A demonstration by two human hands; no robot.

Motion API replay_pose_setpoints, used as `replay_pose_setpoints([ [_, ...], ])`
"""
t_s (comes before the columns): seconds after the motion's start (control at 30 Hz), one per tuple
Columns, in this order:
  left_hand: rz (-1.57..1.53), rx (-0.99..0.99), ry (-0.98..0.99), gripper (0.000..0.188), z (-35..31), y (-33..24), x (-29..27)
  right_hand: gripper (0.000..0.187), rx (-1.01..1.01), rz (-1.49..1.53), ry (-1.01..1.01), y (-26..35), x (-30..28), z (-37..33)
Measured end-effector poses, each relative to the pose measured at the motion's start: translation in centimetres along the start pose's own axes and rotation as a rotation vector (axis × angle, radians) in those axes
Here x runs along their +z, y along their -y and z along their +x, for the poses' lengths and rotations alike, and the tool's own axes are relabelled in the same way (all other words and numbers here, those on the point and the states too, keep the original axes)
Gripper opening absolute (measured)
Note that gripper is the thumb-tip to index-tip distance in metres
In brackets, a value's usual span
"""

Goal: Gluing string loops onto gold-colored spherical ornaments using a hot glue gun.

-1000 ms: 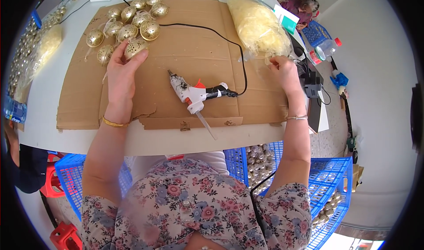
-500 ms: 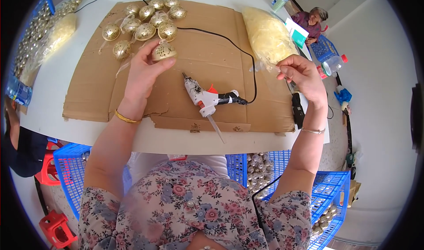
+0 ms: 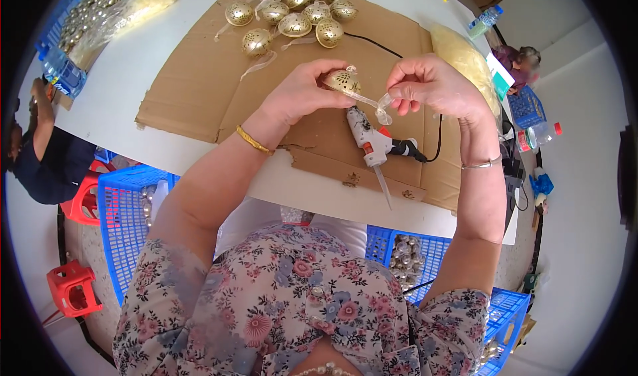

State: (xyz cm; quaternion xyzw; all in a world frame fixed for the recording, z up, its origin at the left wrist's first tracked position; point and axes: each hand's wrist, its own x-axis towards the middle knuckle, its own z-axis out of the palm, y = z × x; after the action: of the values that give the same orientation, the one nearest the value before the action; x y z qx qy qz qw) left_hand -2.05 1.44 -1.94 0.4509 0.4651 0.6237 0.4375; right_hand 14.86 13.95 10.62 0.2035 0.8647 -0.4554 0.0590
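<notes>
My left hand is closed around a gold bell ornament with small holes in its top. In my right hand, thumb and fingers pinch a sheer whitish ribbon beside the bell; a strand of it stretches to the bell. Just below, a white glue gun lies on the cardboard sheet, its glue stick poking out toward me. Farther off, several gold bell ornaments lie grouped, some with sheer ribbon loops.
A bag of pale yellowish ribbon pieces sits at the right. On the left is another bag by a crate of bells. Blue crates stand below the table edge. A black cable runs from the glue gun. Co-workers sit at both sides.
My left hand has brought the bell away from the group, toward the right hand. My right hand has left the bag and now holds ribbon at the bell. The whole view has shifted.
</notes>
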Motion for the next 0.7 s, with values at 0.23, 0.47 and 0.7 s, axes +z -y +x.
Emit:
replay_pose_setpoints([
  [0.23,0.065,-0.047,0.012,0.065,-0.1,-0.5,0.6,0.005,-0.047,-0.104,0.014,1.5,-0.1,2.1],
  [0.47,0.111,-0.009,0.077,0.067,-0.1,-0.1,0.3,0.005,-0.076,-0.135,0.055,2.9,0.3,3.6],
  [0.7,0.110,-0.002,0.104,0.066,-0.1,0.3,0.2,0.006,-0.146,-0.196,0.001,1.6,0.4,4.9],
])
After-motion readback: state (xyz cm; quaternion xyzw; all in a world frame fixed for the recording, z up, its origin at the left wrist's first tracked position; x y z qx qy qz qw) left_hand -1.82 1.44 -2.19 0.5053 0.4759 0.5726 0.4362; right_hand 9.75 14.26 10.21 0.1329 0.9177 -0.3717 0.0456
